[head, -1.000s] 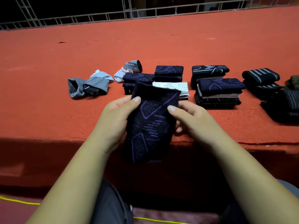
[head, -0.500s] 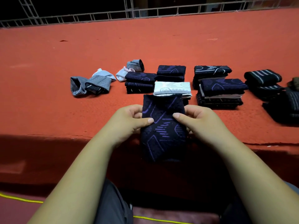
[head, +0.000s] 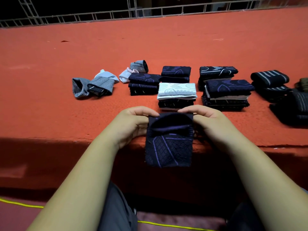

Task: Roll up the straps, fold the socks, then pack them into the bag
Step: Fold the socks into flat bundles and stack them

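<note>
A dark navy sock with purple lines (head: 169,144) hangs over the front edge of the red surface, its top folded over toward me. My left hand (head: 133,124) pinches its upper left corner. My right hand (head: 205,120) pinches the upper right corner. Just behind my hands stands a stack of folded socks topped by a white one (head: 176,89). Further stacks of dark folded socks lie behind it (head: 175,73), to the left (head: 144,84) and to the right (head: 228,90). No bag is in view.
The red carpeted surface (head: 50,105) stretches far back to a metal railing (head: 150,12). Loose grey socks (head: 93,85) lie at left, and a grey roll (head: 139,65) behind. Dark striped rolled straps (head: 270,79) sit at right. A yellow cord (head: 16,203) runs below.
The sock's upper part has been folded down toward me. Both hands shifted from the sock's middle up to its top corners, and the sock sits lower against the edge.
</note>
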A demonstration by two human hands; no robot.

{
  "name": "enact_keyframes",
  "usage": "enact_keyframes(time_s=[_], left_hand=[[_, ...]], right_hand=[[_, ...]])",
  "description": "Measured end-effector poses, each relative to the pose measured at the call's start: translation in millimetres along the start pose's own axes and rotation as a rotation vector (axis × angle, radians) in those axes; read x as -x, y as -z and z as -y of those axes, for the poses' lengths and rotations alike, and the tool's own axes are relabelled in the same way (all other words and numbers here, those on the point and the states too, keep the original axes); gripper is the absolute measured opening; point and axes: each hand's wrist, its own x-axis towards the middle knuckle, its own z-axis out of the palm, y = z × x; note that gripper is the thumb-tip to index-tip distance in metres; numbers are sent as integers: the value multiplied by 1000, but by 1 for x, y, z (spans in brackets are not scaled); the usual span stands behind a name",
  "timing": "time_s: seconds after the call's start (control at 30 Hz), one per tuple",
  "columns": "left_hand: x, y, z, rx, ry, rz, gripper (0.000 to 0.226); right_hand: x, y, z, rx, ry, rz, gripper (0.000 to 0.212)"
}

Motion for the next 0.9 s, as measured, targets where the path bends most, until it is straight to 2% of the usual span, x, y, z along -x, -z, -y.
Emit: enact_keyframes(time_s=[0.1,0.2,0.37,0.43,0.47,0.53,0.6,0.77,0.8,0.9], left_hand=[[-1,4,0,28,36,33,47],[0,5,-1,42,57,54,44],[2,2,-7,111,32,52,25],[4,-2,-6,80,20,54,6],[5,-3,-4,35,17,54,11],[5,-3,1,-104,21,78,42],[5,-1,4,-188,2,97,55],[2,3,3,-71,-136,54,54],[3,1,1,-27,-164,53,53],[2,0,0,89,-197,26,49]], right_hand=[[3,0,2,27,-17,-8,45],[2,0,2,75,-9,-6,41],[3,3,1,111,61,38,22],[6,1,0,136,83,73,14],[6,0,-2,151,90,93,13],[5,0,-6,234,121,111,17],[4,-1,-7,260,136,117,23],[3,-6,-9,136,144,89,54],[3,-6,-9,119,120,112,52],[3,-5,-6,200,81,197,29]])
